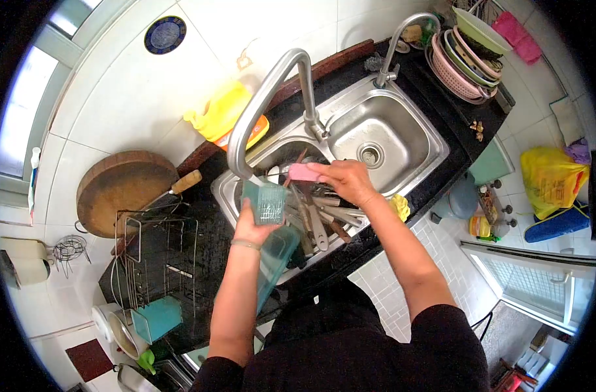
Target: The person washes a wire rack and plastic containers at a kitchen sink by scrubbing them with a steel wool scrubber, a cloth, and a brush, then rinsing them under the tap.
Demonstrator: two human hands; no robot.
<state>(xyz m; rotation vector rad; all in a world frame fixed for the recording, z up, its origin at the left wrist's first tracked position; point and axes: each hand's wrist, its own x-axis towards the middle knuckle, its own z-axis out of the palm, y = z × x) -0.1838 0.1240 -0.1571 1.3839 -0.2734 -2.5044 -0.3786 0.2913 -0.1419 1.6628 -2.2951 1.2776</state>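
Clasped by the left hand (253,225), a green plastic basket (270,204) could be dropped if wet; pinched by the right hand (349,180), a pink block (302,172)

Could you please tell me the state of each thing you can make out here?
Green container, gripped in the left hand
Pink item, pinched in the right hand's fingers
Utensils, heaped loosely in the sink
Tall faucet, spout at the container; flow hard to tell
Round chopping board, propped on edge
Baskets, stacked together
Yellow bag, bulging
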